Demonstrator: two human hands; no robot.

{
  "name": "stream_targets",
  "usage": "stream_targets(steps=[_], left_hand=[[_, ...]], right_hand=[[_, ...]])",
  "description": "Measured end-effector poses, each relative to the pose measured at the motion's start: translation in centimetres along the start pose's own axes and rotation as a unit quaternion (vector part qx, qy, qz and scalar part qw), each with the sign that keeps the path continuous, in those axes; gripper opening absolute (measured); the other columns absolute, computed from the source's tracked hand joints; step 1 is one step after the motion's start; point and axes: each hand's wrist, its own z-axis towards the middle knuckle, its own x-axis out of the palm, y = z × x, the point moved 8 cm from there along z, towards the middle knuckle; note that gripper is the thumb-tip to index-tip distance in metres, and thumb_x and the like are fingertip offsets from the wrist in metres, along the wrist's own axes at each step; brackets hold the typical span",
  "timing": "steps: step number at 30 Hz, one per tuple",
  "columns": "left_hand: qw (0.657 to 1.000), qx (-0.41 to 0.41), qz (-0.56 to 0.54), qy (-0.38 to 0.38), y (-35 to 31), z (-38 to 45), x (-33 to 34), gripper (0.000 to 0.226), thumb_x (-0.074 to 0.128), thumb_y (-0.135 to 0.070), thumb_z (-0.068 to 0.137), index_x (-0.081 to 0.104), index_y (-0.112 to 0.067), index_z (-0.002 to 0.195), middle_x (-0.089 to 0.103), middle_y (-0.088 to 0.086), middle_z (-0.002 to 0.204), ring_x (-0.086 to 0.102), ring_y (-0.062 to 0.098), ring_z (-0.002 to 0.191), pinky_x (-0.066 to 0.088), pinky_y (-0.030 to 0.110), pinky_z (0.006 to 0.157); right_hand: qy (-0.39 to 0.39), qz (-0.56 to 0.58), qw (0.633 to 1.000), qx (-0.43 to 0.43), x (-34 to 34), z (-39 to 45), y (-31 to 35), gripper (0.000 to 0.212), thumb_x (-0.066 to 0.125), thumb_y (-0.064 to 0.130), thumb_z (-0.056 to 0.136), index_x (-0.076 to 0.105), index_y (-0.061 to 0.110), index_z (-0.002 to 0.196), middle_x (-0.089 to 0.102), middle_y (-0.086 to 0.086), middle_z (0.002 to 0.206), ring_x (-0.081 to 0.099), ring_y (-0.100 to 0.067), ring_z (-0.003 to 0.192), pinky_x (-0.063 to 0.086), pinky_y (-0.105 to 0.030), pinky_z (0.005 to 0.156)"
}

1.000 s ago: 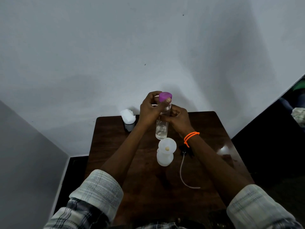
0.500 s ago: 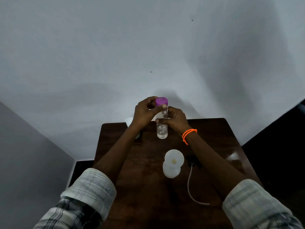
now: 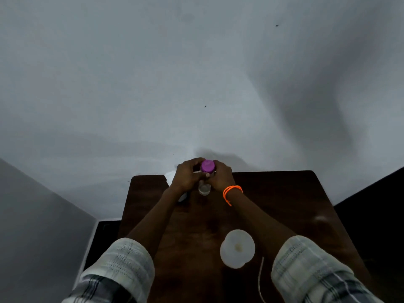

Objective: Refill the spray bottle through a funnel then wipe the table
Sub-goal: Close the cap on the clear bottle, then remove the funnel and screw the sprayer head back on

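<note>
A clear water bottle (image 3: pixel 204 189) with a purple cap (image 3: pixel 208 165) stands near the table's far edge. My left hand (image 3: pixel 187 176) curls round its upper part from the left. My right hand (image 3: pixel 221 177), with an orange band on the wrist, grips it from the right. Both hands hide the bottle's neck. Nearer to me, a white funnel (image 3: pixel 237 245) sits in the mouth of a white spray bottle (image 3: pixel 234 262). The spray bottle's thin white dip tube (image 3: pixel 260 278) lies loose on the table to its right.
The dark wooden table (image 3: pixel 284 204) stands against a white wall. A white cloth (image 3: pixel 170 176) on a small dark holder shows behind my left hand at the table's far left. The floor drops away dark at both sides.
The bottle and both hands have moved away from me towards the table's far edge, and the view has tilted upward. The funnel and spray bottle now lie lower in the view.
</note>
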Motion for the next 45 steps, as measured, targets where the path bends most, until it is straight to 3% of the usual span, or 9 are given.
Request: stream_targets(steps=[12,15,20,24,29,31,35,39,45], left_hand=[[0.999,-0.032,0.026,-0.029,4.4,0.4,1.8,0.05,0.076,-0.009,0.086,0.063,-0.014,0.133,0.069,0.001,0.126,0.063,0.011,0.112,0.044,0.01,0.096],[0.998,-0.044,0.017,-0.042,4.7,0.5,1.8,0.049,0.075,-0.011,0.086,0.063,-0.016,0.134,0.07,0.001,0.126,0.064,0.013,0.115,0.048,0.024,0.102],[0.996,-0.063,0.032,-0.051,5.5,0.1,1.9,0.055,0.079,-0.015,0.083,0.062,-0.015,0.135,0.069,0.003,0.125,0.066,0.017,0.113,0.048,0.025,0.099],[0.99,-0.087,0.003,-0.111,5.2,-1.3,1.4,0.069,0.084,-0.008,0.078,0.055,-0.009,0.141,0.063,0.003,0.125,0.061,0.012,0.107,0.048,0.023,0.097],[0.98,-0.075,-0.026,-0.181,3.7,-4.7,1.2,0.061,0.076,0.0,0.081,0.057,-0.004,0.138,0.062,0.006,0.127,0.062,0.019,0.113,0.053,0.032,0.099],[0.978,-0.082,-0.038,-0.19,3.2,-6.3,1.6,0.056,0.073,0.002,0.081,0.059,-0.004,0.135,0.066,0.007,0.122,0.065,0.018,0.11,0.055,0.029,0.096],[0.979,-0.095,-0.042,-0.178,2.1,-9.8,2.8,0.037,0.074,0.0,0.084,0.066,-0.007,0.12,0.066,-0.007,0.1,0.065,-0.003,0.088,0.046,0.001,0.077],[0.979,-0.136,-0.021,-0.152,3.3,-13.0,4.7,0.034,0.078,-0.015,0.084,0.071,-0.013,0.117,0.073,-0.004,0.104,0.068,0.006,0.092,0.05,0.014,0.082],[0.968,-0.196,-0.107,-0.115,3.1,-17.3,7.8,0.015,0.074,-0.035,0.089,0.077,-0.021,0.093,0.076,-0.007,0.087,0.07,0.004,0.082,0.048,0.008,0.065]], right_hand=[[0.03,-0.028,0.999,0.019,2.7,2.0,-2.5,0.047,0.085,0.012,0.072,0.07,0.007,0.116,0.074,-0.015,0.115,0.067,-0.032,0.108,0.042,-0.023,0.079],[0.026,-0.029,0.999,0.018,2.7,2.3,-2.5,0.044,0.084,0.013,0.075,0.07,0.008,0.117,0.074,-0.014,0.116,0.067,-0.032,0.109,0.038,-0.02,0.078],[0.029,-0.017,0.999,0.026,2.6,2.0,-3.1,0.05,0.086,0.009,0.072,0.069,0.007,0.119,0.073,-0.014,0.117,0.066,-0.03,0.109,0.034,-0.013,0.074],[0.038,-0.021,0.999,0.026,2.5,1.4,-3.5,0.056,0.088,0.009,0.069,0.066,0.007,0.121,0.072,-0.013,0.117,0.066,-0.029,0.108,0.038,-0.018,0.078],[0.022,-0.003,0.999,0.039,1.1,-0.4,-4.7,0.073,0.09,0.014,0.07,0.058,0.008,0.135,0.069,-0.017,0.114,0.068,-0.03,0.103,0.054,-0.036,0.094],[0.027,0.003,0.998,0.052,0.1,-1.5,-5.3,0.077,0.091,0.009,0.068,0.057,0.007,0.136,0.067,-0.019,0.116,0.065,-0.026,0.099,0.054,-0.037,0.095],[0.029,0.005,0.996,0.078,-1.9,-4.3,-6.5,0.076,0.092,0.009,0.067,0.059,0.007,0.136,0.068,-0.017,0.115,0.067,-0.027,0.104,0.053,-0.033,0.095],[0.006,0.024,0.995,0.101,-3.8,-7.8,-7.9,0.065,0.09,0.011,0.071,0.063,0.008,0.13,0.072,-0.015,0.108,0.067,-0.022,0.101,0.052,-0.03,0.093],[-0.016,0.033,0.994,0.104,-5.7,-12.6,-9.9,0.041,0.09,0.02,0.074,0.074,0.011,0.11,0.076,-0.007,0.095,0.072,-0.021,0.092,0.06,-0.039,0.089]])
